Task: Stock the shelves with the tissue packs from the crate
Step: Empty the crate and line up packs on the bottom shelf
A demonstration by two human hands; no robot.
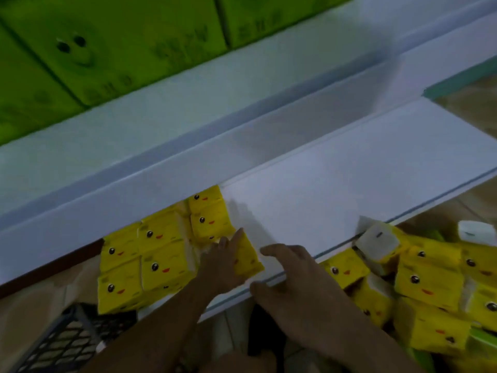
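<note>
From the head view, the left hand (pixel 224 261) is lying with straight fingers against a yellow tissue pack (pixel 248 258), pressing it rather than gripping it. That pack is sitting tilted on the white shelf (pixel 349 179), close to the front lip and just beside the block of stocked yellow packs (pixel 161 254) on the left. The right hand (pixel 291 278) is hovering wide at the shelf's front edge, fingers spread and holding nothing. The frame is too blurred to say whether it is touching the lip. To the right, a loose heap of packs (pixel 430 281) is waiting below the shelf edge, with a white pack (pixel 376 242) on top of it. A black mesh crate (pixel 61 343) is showing at the lower left, and green packs (pixel 113 49) are filling the shelf above.

The step in hand appears to be squaring this one pack into the row. The risk is lying in its angle — a soft pack pushed on one corner may pivot instead of sliding, and so near the lip it could tip off toward the floor. A hard shove could also be nudging the neighbouring stack out of line, since those packs look piled without support on the open side. The free right hand is well placed to catch a slip.
</note>
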